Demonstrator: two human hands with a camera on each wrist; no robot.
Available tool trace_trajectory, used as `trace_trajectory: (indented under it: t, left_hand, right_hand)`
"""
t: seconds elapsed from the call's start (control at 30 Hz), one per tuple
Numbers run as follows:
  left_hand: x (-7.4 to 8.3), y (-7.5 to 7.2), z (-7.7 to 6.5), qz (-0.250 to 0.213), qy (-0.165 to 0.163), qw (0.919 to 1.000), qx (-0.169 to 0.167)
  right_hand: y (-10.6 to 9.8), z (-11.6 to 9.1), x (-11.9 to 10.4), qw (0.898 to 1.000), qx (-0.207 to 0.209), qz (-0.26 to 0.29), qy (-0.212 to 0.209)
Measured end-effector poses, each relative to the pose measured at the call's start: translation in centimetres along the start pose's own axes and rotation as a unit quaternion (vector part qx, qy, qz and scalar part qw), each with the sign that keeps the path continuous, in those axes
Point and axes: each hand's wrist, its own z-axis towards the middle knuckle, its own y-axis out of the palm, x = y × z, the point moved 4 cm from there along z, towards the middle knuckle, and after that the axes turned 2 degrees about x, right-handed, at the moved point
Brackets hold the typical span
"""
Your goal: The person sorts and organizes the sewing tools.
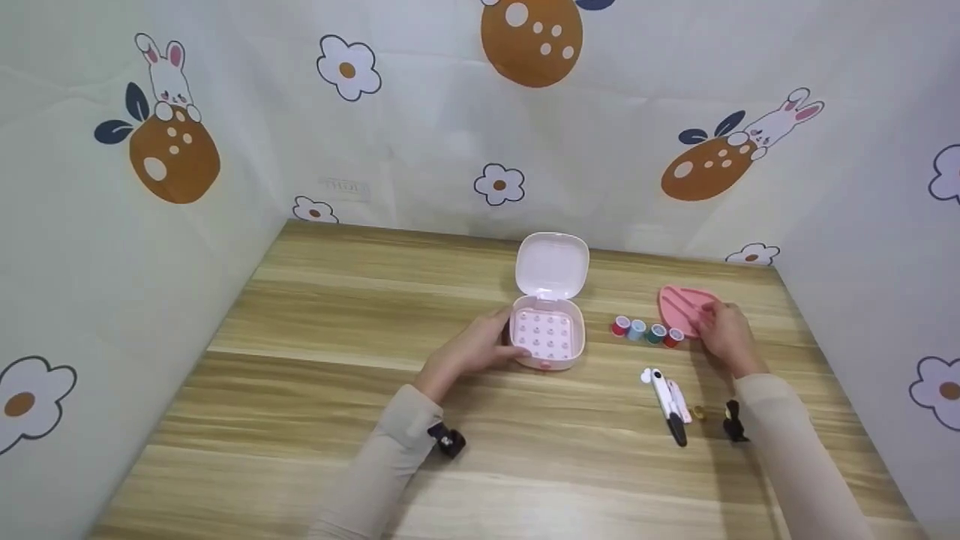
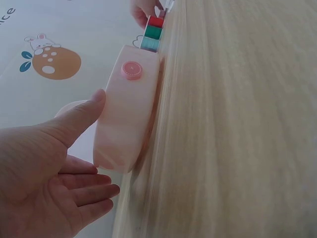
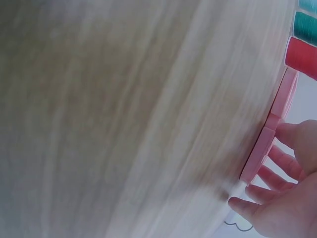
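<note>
In the head view a pale pink box (image 1: 516,361) stands with its lid (image 1: 553,265) up; its floor bears a small repeated print. My left hand (image 1: 480,343) lies along the left side of the box, its thumb touching the near left rim. The left wrist view shows the fingers of this hand (image 2: 64,183) fairly straight beside the box (image 2: 124,109). Over on the right, my right hand (image 1: 726,334) touches the right edge of a flat pink grooved piece (image 1: 675,300) lying on the table. Its fingers (image 3: 277,183) are spread and loosely bent.
Several thread spools, including a red one (image 1: 673,337) and a green one (image 1: 656,334), stand in a row beside the pink piece. Nearer lie a white-and-black tool (image 1: 666,401), a slim pale pink item (image 1: 679,403) and a small gold-coloured item (image 1: 700,412). Printed cloth walls (image 1: 420,142) bound the wooden table (image 1: 315,315).
</note>
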Motion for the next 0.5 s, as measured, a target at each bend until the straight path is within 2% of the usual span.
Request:
trace_trajectory:
  t: [0.33, 0.5]
  left_hand:
    - [0.03, 0.01, 0.14, 0.006, 0.004, 1.0, 0.001]
    - [-0.09, 0.13, 0.08, 0.002, 0.003, 1.0, 0.002]
  right_hand:
    - [0.23, -0.38, 0.33, 0.999, -0.035, -0.005, 0.031]
    - [0.21, -0.8, 0.26, 0.999, -0.026, -0.005, 0.029]
